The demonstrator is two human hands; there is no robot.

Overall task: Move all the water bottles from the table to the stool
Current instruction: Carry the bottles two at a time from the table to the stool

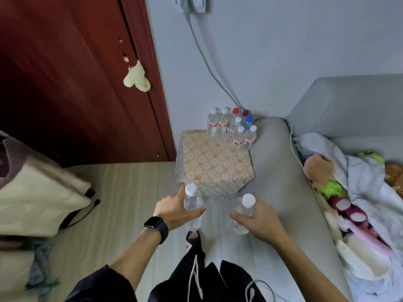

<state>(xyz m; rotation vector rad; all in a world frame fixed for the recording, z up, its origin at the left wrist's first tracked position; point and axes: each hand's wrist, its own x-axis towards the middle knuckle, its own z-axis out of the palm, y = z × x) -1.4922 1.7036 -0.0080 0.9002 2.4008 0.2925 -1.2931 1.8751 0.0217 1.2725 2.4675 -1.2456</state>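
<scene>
You've only got one view here: a wide-angle cam on your head, tilted steeply down and forward. It's close in on your left hand [174,207] gripping a water bottle [193,201] and your right hand [261,221] gripping a second bottle [244,209], low in mid-frame, with your foot [193,236] just below. The patterned stool [209,166] sits just past them near centre, backed by the wall [283,51]. The door [65,73] fills the left side and the grey sofa [353,101] the right.
</scene>
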